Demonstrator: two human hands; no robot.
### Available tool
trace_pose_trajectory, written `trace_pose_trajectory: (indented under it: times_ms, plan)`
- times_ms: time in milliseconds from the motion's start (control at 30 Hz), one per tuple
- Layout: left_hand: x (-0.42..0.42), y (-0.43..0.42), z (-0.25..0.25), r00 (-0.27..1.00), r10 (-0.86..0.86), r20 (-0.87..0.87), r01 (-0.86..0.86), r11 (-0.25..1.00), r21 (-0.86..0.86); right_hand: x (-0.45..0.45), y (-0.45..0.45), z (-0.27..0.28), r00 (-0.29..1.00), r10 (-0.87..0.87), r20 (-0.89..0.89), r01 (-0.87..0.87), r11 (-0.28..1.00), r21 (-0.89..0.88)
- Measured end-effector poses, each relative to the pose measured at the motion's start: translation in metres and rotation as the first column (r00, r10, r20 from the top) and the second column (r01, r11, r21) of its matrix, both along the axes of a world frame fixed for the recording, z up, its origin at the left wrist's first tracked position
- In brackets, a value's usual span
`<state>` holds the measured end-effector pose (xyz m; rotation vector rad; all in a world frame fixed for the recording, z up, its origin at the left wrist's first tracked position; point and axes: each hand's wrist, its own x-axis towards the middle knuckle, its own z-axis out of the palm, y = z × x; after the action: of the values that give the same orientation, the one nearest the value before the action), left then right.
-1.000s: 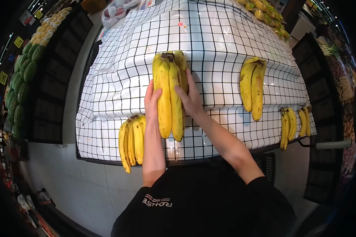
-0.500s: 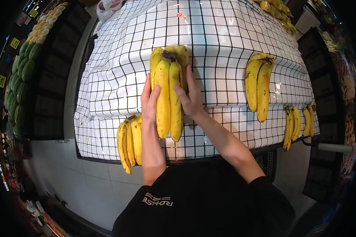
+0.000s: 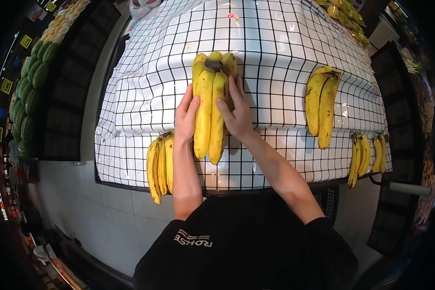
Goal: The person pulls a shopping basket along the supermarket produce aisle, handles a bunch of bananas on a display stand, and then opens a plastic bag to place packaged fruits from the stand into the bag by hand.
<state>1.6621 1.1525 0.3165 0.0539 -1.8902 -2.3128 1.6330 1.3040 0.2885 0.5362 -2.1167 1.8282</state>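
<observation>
Between my two hands is a bunch of yellow bananas (image 3: pixel 206 113), its dark crown pointing away from me and its tips towards me. My left hand (image 3: pixel 185 113) clasps the left side, thumb on top. On the right side, my right hand (image 3: pixel 235 111) presses with its thumb near the front bananas and its fingers along the outer edge. The bunch is over the table covered with a white black-gridded cloth (image 3: pixel 145 106); whether it touches the cloth I cannot tell. Partly behind my left forearm, another banana bunch (image 3: pixel 159 164) hangs over the table's front edge.
To the right lies a banana bunch (image 3: pixel 321 107), with two smaller bunches (image 3: pixel 359 159) (image 3: pixel 379 153) at the right front edge. Bagged yellow fruit (image 3: pixel 342 17) sits at the far right corner. Watermelons (image 3: pixel 31 92) fill a shelf on the left.
The bunch in my hands has shifted slightly away from me and to the right. Both hands keep their hold on it. The whole view has turned a little.
</observation>
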Motion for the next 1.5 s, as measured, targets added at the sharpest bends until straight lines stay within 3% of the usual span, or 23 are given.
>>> trace_pose_trajectory:
  times_ms: [200,400,467,633,1000,1100,1200,1233,1267,1367,1433,1500]
  plan:
    - [0.002,0.003,0.001,0.999,0.032,-0.024,-0.031,0.999,0.018,-0.004,0.0,0.005,0.998,0.04,-0.045,-0.038,0.998,0.043]
    - [0.005,0.003,-0.009,0.997,0.076,-0.007,-0.075,0.996,0.05,0.001,-0.001,0.002,1.0,0.03,-0.007,-0.031,0.996,-0.085]
    - [0.007,0.002,-0.014,0.994,0.1,-0.034,-0.099,0.995,0.029,0.011,0.0,-0.001,0.996,0.015,0.084,-0.01,0.998,-0.057]
    - [0.015,0.004,-0.013,0.989,0.137,0.047,-0.14,0.989,0.058,0.03,0.009,-0.013,1.0,0.001,0.011,-0.002,0.997,0.072]
    - [0.023,0.005,-0.013,0.998,0.056,0.021,-0.058,0.991,0.117,0.034,0.023,-0.015,0.996,0.078,0.036,-0.081,0.993,0.087]
    - [0.026,0.007,-0.007,0.999,0.047,0.027,-0.05,0.993,0.109,0.042,0.03,-0.013,0.99,0.132,0.043,-0.129,0.989,-0.071]
    - [0.021,0.005,-0.013,0.997,0.076,-0.003,-0.075,0.992,0.105,0.058,0.033,-0.027,0.997,0.063,-0.036,-0.06,0.996,0.064]
    - [0.019,0.004,-0.015,0.997,0.078,-0.02,-0.075,0.991,0.111,0.069,0.036,-0.024,0.994,0.103,0.023,-0.105,0.992,0.074]
    - [0.019,0.003,-0.018,0.996,0.083,-0.032,-0.078,0.99,0.12,0.072,0.034,-0.035,0.996,0.088,-0.03,-0.087,0.996,0.036]
    - [0.021,0.003,-0.017,0.999,0.048,-0.026,-0.045,0.994,0.1,0.099,0.052,-0.023,0.999,0.044,0.003,-0.044,0.999,0.005]
    - [0.026,0.01,-0.01,0.999,0.029,-0.037,-0.023,0.99,0.14,0.113,0.068,-0.027,0.966,0.057,0.252,-0.038,0.996,-0.08]
    - [0.031,0.012,-0.012,1.0,0.026,-0.015,-0.023,0.988,0.153,0.124,0.085,-0.042,0.946,0.062,0.318,-0.018,0.99,-0.138]
